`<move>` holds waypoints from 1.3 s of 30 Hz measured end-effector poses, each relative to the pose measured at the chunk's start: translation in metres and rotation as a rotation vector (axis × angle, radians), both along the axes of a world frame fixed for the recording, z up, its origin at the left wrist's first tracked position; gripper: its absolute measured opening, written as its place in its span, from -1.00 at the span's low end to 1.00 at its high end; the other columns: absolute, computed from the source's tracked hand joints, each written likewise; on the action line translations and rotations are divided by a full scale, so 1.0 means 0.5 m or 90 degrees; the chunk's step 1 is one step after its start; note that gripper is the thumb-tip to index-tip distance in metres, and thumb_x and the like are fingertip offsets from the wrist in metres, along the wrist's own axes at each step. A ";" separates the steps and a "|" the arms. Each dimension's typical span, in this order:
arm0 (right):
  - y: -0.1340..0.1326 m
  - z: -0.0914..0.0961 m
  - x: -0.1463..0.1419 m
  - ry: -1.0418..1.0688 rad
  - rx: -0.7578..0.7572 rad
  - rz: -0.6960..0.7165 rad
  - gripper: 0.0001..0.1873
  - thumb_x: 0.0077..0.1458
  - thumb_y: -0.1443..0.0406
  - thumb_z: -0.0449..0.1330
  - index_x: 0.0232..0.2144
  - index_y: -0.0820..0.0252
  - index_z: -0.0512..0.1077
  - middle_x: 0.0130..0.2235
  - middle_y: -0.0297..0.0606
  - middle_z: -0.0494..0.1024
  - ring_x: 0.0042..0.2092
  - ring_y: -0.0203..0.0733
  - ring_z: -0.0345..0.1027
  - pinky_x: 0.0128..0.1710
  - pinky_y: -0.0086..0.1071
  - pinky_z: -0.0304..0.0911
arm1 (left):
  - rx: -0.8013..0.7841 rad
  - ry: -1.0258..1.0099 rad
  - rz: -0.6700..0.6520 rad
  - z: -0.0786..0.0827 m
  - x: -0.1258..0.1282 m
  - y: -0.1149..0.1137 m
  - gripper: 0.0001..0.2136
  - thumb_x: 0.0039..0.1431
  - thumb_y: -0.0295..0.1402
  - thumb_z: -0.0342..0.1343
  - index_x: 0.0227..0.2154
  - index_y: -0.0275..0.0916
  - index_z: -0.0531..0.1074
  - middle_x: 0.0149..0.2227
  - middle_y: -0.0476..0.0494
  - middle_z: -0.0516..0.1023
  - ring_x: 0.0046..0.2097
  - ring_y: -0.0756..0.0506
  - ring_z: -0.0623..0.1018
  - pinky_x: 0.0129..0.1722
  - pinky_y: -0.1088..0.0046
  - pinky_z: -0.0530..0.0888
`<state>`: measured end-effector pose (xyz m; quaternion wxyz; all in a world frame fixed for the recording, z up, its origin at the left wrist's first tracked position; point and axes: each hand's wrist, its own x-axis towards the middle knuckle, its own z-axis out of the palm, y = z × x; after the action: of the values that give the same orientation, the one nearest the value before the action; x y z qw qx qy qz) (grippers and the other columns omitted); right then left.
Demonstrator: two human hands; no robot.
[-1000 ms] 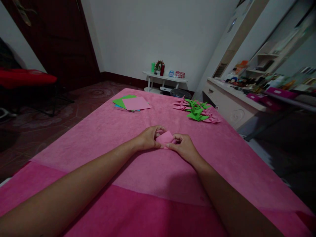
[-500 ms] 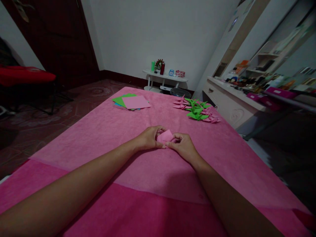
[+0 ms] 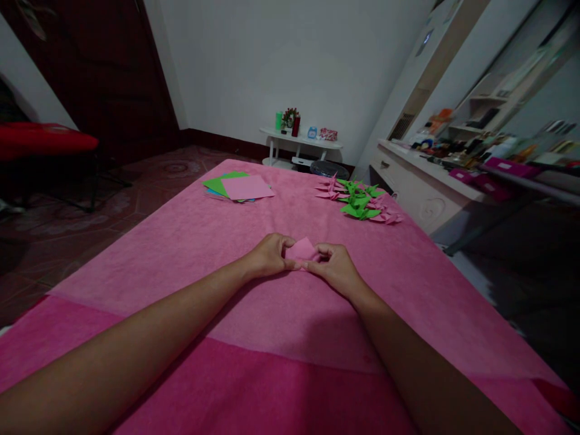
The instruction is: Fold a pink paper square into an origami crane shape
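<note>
A small piece of folded pink origami paper (image 3: 301,248) is held between my two hands, low over the middle of the pink-covered table (image 3: 254,302). My left hand (image 3: 272,254) grips its left side, with the thumb along the near edge and the fingers curled behind. From the right, my right hand (image 3: 334,263) pinches the other side between thumb and fingers. Both thumb tips almost meet at the paper's near edge. The paper's upper corner points away from me. Its lower folds are partly hidden by my fingers.
Flat sheets of coloured paper (image 3: 247,187) lie stacked at the table's far left. Several green and pink folded paper cranes (image 3: 360,202) cluster at the far right. Beyond stand a small white table (image 3: 301,139) and, to the right, a cluttered dresser (image 3: 417,175).
My fingers have shifted slightly on the pink paper, and it now looks flatter, its upper part a little further left. The whole view has moved slightly.
</note>
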<state>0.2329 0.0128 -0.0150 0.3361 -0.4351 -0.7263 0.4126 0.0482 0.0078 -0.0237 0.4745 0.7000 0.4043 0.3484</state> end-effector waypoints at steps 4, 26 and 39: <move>0.000 -0.001 0.000 0.002 0.001 -0.009 -0.82 -0.20 0.29 0.30 -0.63 0.24 0.36 -0.60 -0.40 0.37 -0.55 -0.35 0.17 -0.57 -0.48 0.04 | -0.010 -0.002 0.013 0.015 0.005 -0.008 -0.88 -0.13 -0.41 0.24 -0.57 -0.37 0.45 -0.65 0.09 0.30 -0.62 0.13 0.20 -0.63 0.63 0.14; 0.009 0.015 0.019 -0.057 -0.038 0.108 -0.71 -0.21 0.49 0.17 -0.34 0.21 0.33 -0.42 -0.35 0.48 -0.38 -0.25 0.39 -0.41 -0.45 0.24 | 0.087 0.131 0.013 0.009 -0.016 0.004 -0.90 -0.18 -0.43 0.23 -0.56 -0.34 0.43 -0.63 0.08 0.32 -0.59 0.08 0.27 -0.63 0.60 0.12; 0.013 0.022 0.019 -0.211 0.136 0.099 -0.81 -0.24 0.52 0.12 -0.51 0.18 0.30 -0.48 -0.36 0.44 -0.43 -0.28 0.28 -0.49 -0.48 0.10 | 0.056 0.122 -0.059 0.017 -0.026 0.008 -0.88 -0.20 -0.56 0.13 -0.49 -0.32 0.41 -0.57 0.03 0.44 -0.55 0.04 0.39 -0.60 0.60 0.21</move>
<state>0.2424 0.0192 -0.0040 0.2236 -0.4018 -0.8424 0.2808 0.0352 0.0116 -0.0151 0.4179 0.7684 0.3991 0.2749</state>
